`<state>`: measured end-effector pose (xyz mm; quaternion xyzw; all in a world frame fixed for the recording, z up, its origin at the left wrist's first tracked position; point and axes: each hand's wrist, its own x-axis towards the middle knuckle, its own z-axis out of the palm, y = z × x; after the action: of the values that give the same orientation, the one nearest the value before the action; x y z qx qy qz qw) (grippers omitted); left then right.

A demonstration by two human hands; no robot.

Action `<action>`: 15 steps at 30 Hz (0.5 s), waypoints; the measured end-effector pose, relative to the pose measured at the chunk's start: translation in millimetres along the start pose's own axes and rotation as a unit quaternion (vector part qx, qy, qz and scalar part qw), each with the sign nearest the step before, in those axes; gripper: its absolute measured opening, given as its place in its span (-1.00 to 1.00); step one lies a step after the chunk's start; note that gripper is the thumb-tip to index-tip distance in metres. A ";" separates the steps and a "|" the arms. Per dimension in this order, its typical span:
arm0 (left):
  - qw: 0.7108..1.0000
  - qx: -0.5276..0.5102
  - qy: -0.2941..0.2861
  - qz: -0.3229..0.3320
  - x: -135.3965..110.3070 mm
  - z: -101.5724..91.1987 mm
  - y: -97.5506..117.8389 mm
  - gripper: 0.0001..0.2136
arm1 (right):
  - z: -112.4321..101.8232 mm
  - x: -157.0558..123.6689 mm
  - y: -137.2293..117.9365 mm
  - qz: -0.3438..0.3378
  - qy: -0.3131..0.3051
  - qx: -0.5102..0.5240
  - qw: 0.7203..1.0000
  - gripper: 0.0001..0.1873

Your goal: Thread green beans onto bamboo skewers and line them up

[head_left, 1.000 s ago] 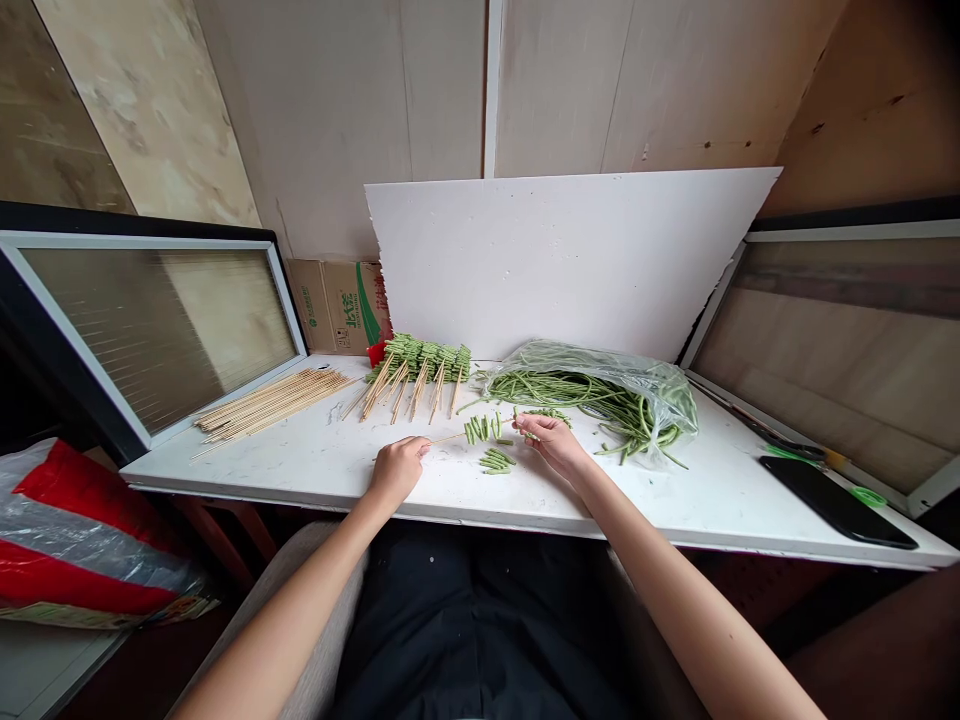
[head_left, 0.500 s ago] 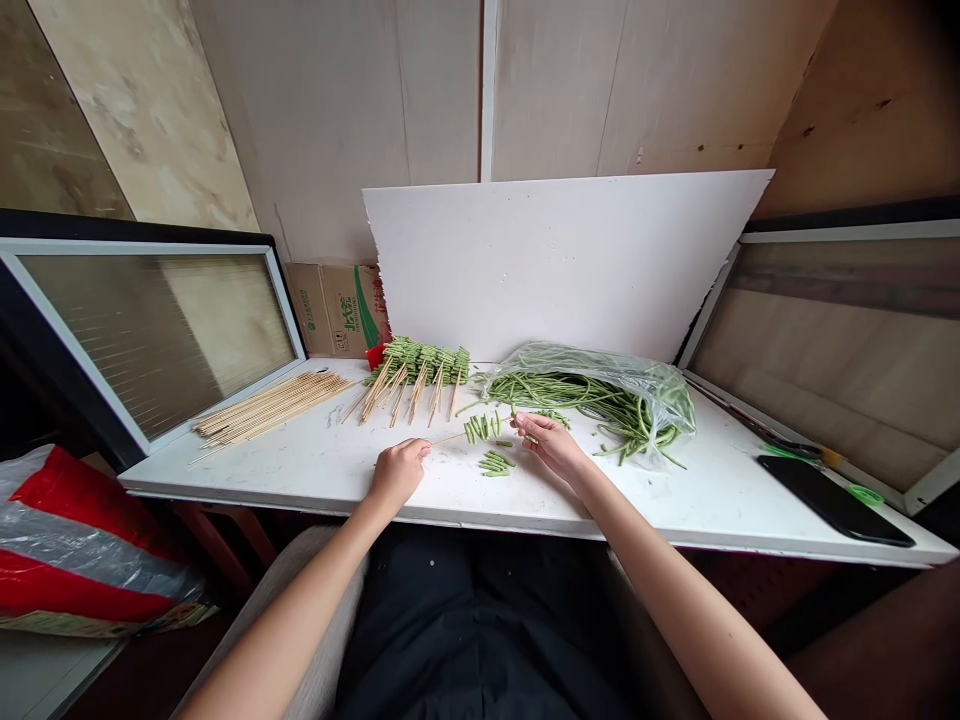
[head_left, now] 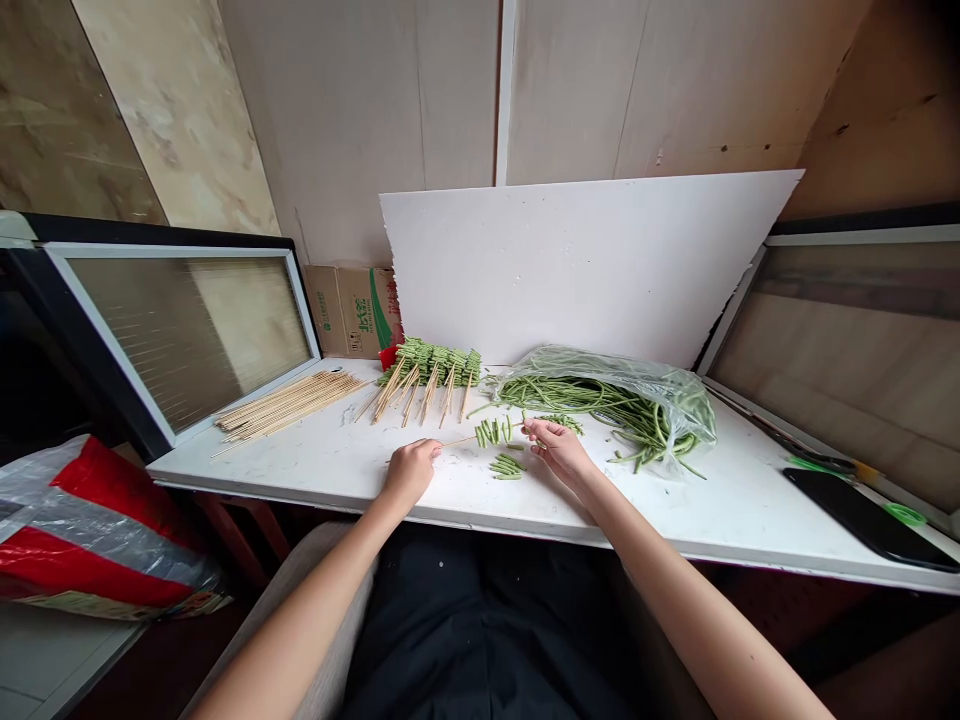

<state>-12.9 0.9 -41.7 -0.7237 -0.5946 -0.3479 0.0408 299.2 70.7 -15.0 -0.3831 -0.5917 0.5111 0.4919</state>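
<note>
My left hand (head_left: pixel 412 472) is closed around the lower end of a thin bamboo skewer (head_left: pixel 456 441). Several short green bean pieces (head_left: pixel 493 431) are threaded crosswise along the skewer. At its far end, my right hand (head_left: pixel 553 445) pinches a bean piece by the tip; the fingers partly hide it. Below the skewer, a small pile of cut bean pieces (head_left: pixel 507 467) lies on the white table (head_left: pixel 450 500). More cut pieces (head_left: pixel 564 424) lie just behind my right hand.
Finished bean skewers (head_left: pixel 435 365) are stacked at the back, beside a bundle of bare skewers (head_left: pixel 289 405). A clear plastic bag (head_left: pixel 694 405) of long green beans (head_left: pixel 592 395) lies right of centre. A black phone (head_left: pixel 874 518) and scissors (head_left: pixel 832 463) lie far right.
The view has swung slightly left, so everything appears shifted right. Both hands keep their hold, and the threaded bean pieces look much the same.
</note>
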 end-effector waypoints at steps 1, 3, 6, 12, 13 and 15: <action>1.000 0.000 0.000 0.002 -0.1 0.1 -0.3 -0.66 | 1.6 -1.1 -1.7 0.006 0.008 0.012 1.000 -0.48; 1.000 -0.001 0.003 0.007 -0.5 0.3 -0.8 -0.66 | 6.2 -3.9 -6.8 -0.001 0.033 0.022 0.999 -0.51; 1.000 -0.005 0.007 0.012 -1.1 0.8 -1.4 -0.66 | 15.2 -8.4 -14.9 -0.044 0.074 0.007 0.996 -0.52; 1.000 -0.016 0.010 0.018 -0.9 -0.4 -2.6 -0.64 | 28.0 -13.7 -17.0 -0.093 0.110 -0.001 0.990 -0.50; 1.000 -0.017 0.010 0.021 -0.8 -0.8 -2.9 -0.62 | 28.7 -14.2 -16.3 -0.101 0.110 -0.003 0.989 -0.51; 0.999 -0.020 0.009 0.025 -0.6 -1.4 -3.5 -0.59 | 29.4 -14.9 -15.0 -0.112 0.105 -0.008 0.988 -0.53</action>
<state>-16.6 0.7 -42.3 -0.7357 -0.5690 -0.3651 0.0410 274.7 47.1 -2.9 -0.3697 -0.5800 0.4053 0.6023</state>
